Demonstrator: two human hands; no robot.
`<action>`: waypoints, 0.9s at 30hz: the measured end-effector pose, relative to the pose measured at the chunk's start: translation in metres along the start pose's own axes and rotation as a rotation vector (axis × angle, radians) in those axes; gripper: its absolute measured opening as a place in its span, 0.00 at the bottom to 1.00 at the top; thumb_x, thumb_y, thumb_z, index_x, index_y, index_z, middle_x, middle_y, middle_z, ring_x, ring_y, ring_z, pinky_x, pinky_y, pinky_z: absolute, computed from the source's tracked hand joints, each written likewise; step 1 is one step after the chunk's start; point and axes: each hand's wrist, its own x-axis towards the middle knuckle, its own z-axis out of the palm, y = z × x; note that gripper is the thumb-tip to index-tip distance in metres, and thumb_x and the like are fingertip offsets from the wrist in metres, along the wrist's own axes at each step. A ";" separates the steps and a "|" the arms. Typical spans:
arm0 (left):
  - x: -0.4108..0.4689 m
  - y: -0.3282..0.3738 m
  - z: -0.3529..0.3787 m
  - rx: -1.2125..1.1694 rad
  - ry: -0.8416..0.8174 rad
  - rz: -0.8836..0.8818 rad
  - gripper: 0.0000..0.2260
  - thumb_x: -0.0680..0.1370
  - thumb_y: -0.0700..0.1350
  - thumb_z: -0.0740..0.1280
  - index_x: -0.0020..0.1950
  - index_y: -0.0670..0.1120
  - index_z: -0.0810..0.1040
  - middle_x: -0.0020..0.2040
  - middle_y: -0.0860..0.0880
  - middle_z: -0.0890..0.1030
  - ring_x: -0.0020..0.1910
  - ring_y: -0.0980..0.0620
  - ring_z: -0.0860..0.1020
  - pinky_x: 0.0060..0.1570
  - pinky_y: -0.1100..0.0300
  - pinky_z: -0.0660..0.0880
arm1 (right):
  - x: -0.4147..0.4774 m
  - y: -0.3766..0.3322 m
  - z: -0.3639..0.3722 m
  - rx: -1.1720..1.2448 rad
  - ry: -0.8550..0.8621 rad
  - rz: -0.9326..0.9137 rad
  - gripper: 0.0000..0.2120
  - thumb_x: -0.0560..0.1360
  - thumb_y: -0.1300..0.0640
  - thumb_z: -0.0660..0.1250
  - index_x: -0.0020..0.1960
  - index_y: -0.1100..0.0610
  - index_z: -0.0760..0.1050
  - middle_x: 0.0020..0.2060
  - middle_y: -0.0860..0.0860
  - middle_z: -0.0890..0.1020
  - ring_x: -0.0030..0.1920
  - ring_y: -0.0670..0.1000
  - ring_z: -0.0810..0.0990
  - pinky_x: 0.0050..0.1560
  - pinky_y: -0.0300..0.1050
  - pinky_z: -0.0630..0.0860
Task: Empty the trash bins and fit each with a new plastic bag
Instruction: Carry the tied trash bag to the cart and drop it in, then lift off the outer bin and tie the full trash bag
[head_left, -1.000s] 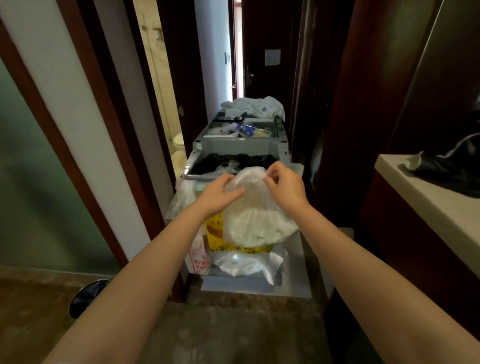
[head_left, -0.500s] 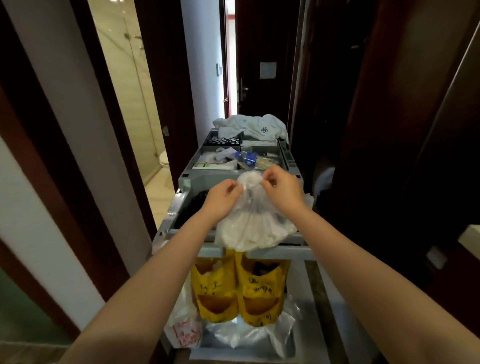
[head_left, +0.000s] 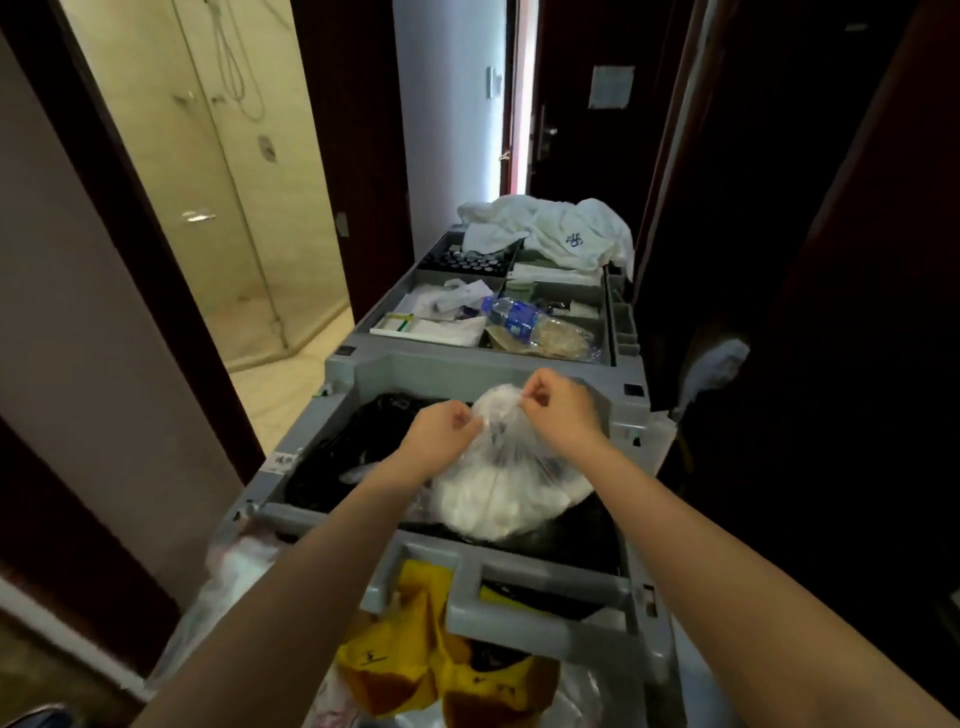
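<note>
Centre frame: clear trash bag (head_left: 501, 493) of white waste rests in the cart's black-lined bin (head_left: 332, 467). Left hand (head_left: 441, 436) and right hand (head_left: 558, 413) pinch its gathered neck, fingers (head_left: 540, 397) curled. Probably light, soft, slippery film; best held at the neck.

The lone head-worn wide-angle camera looks forward and down, close above a grey cart (head_left: 467, 366), facing a corridor door (head_left: 582, 156).

L hand (head_left: 441, 439) & R hand (head_left: 558, 410) bare, both forearms bare to frame edge.
</note>
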 end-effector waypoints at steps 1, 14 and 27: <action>0.006 -0.005 0.011 0.038 -0.028 -0.029 0.08 0.78 0.46 0.66 0.45 0.41 0.78 0.40 0.46 0.78 0.42 0.48 0.76 0.41 0.59 0.68 | 0.009 0.013 0.005 -0.033 -0.066 0.009 0.04 0.77 0.57 0.66 0.43 0.51 0.74 0.42 0.49 0.82 0.45 0.52 0.80 0.45 0.48 0.78; 0.006 -0.072 0.095 0.358 -0.501 -0.381 0.15 0.81 0.41 0.56 0.67 0.42 0.70 0.63 0.40 0.74 0.60 0.41 0.74 0.54 0.53 0.70 | 0.008 0.112 0.100 -0.362 -0.986 0.008 0.20 0.83 0.52 0.52 0.73 0.55 0.68 0.70 0.56 0.70 0.66 0.56 0.71 0.62 0.46 0.67; -0.017 -0.061 0.037 0.298 -0.086 -0.335 0.10 0.79 0.41 0.60 0.54 0.38 0.78 0.48 0.40 0.78 0.51 0.40 0.77 0.46 0.53 0.72 | 0.027 0.042 0.095 -0.527 -0.842 -0.276 0.12 0.78 0.48 0.60 0.54 0.55 0.75 0.50 0.53 0.78 0.51 0.55 0.77 0.49 0.47 0.74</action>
